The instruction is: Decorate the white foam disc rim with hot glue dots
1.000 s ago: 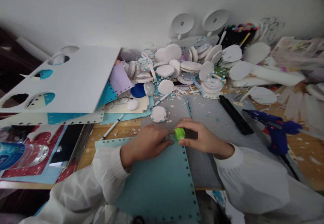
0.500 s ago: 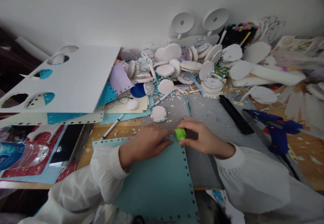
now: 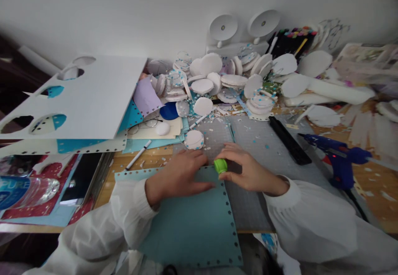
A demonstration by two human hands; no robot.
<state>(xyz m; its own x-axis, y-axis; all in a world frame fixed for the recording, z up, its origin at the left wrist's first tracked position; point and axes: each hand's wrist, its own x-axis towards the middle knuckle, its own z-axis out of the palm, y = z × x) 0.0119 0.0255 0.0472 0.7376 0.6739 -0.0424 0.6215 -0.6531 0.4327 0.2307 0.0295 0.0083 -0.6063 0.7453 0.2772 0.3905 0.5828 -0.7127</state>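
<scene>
Right hand (image 3: 248, 171) has its grip clamped on the green punch (image 3: 220, 165), sitting at the teal sheet's (image 3: 192, 221) top right corner. Left hand (image 3: 180, 175) lies flat, fingers spread, pinning the sheet just left of it.

The right hand (image 3: 248, 169) hid most of the green punch (image 3: 220, 165). The teal sheet (image 3: 192, 221) ran off the bottom edge. At far left, the water bottle (image 3: 21, 190) was cropped and blurred.
</scene>
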